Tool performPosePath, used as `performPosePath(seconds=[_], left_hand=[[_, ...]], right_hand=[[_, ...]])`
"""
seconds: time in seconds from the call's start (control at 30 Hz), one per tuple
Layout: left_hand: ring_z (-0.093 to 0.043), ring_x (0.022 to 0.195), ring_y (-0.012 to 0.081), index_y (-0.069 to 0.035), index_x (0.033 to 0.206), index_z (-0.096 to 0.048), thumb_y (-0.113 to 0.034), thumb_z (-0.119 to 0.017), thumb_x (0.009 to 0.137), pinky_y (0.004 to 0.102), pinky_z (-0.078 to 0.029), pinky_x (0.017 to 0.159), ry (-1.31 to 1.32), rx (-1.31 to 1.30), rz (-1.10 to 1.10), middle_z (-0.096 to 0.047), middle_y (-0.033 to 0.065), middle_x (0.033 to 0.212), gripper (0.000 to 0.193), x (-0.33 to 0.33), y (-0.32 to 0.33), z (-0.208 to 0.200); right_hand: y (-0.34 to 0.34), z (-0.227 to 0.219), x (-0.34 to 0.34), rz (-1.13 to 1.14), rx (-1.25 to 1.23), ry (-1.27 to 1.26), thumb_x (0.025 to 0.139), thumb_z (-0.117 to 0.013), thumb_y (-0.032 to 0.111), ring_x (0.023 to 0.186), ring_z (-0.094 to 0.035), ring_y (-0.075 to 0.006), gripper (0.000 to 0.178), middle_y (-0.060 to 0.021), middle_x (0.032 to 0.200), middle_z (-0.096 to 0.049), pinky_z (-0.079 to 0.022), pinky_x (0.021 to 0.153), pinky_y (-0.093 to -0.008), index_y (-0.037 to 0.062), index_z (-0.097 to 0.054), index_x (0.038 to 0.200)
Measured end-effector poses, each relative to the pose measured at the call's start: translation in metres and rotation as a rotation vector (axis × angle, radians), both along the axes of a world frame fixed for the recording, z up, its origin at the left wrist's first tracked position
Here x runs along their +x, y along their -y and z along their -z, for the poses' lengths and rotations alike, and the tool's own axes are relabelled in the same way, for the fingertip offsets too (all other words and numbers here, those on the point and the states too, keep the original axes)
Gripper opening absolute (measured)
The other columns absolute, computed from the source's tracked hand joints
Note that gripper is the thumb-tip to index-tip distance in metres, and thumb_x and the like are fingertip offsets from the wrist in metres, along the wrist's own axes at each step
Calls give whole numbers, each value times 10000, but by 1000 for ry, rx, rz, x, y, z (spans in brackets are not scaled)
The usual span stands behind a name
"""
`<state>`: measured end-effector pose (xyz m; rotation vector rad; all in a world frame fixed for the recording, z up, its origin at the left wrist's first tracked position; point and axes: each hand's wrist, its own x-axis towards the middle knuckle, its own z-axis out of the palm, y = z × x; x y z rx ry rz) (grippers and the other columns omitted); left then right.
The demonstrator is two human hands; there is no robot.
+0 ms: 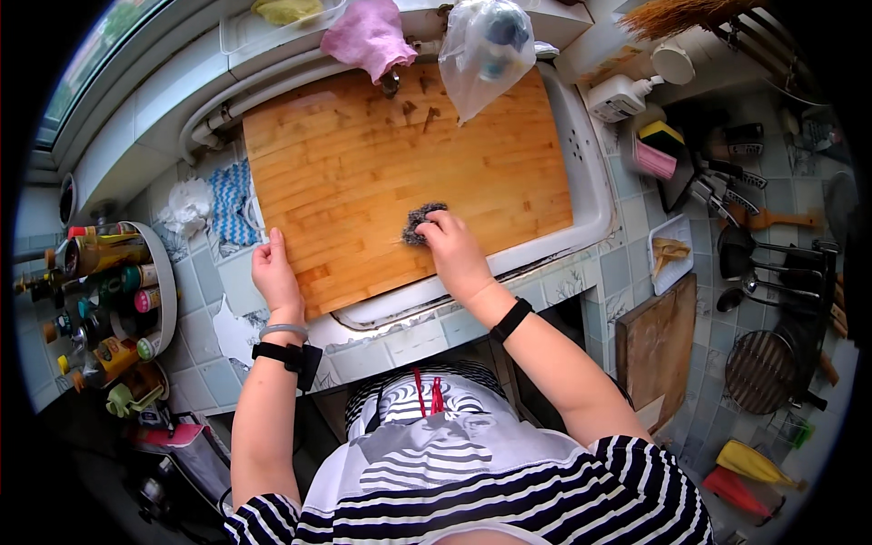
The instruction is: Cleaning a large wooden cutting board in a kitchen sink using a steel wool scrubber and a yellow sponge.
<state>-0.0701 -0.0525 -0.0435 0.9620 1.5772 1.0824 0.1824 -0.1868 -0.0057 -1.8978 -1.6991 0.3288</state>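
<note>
A large wooden cutting board (363, 182) lies across the white sink (595, 195), covering most of its basin. Dark stains mark its far part. At the board's near left corner, my left hand (277, 272) is closed on the edge, the thumb along the top. My right hand (454, 250) pinches a grey steel wool scrubber (422, 221) against the board's surface, near its middle front. The palm side of the right hand's fingers is hidden.
A pink cloth (371, 38) hangs over the faucet, beside a clear plastic bag (488, 59). Bottles fill a rack (165, 291) at left. A blue-and-white cloth (233, 202) lies left of the board. Utensils (749, 263), a pump bottle (620, 97) and a smaller board (656, 345) stand at right.
</note>
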Motion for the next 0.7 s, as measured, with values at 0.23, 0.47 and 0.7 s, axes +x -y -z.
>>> performPosePath(seconds=[0.23, 0.47, 0.7], left_hand=[[-387, 661, 61, -74, 764, -539, -379, -650, 946, 228, -361, 613, 8, 7, -3, -507, -45, 705, 373, 3, 1, 0], [-420, 692, 68, -67, 774, -548, -374, -653, 946, 228, -386, 641, 23, -6, -1, -544, -27, 736, 367, 7, 1, -4], [-420, 697, 72, -66, 781, -547, -378, -654, 944, 234, -390, 645, 3, -5, 3, -538, -27, 739, 368, 3, 0, -2]], right_hand=[[46, 8, 112, 434, -190, 64, 786, -657, -42, 1022, -545, -386, 214, -166, 1076, -543, -477, 874, -434, 19, -633, 990], [2, -5, -31, 47, 1, -100, 795, -640, -32, 987, -579, -358, 188, -141, 1070, -563, -501, 843, -420, 26, -634, 974], [60, 9, 112, 331, -133, 122, 753, -642, -59, 992, -561, -361, 177, -139, 1053, -576, -488, 843, -436, 30, -657, 905]])
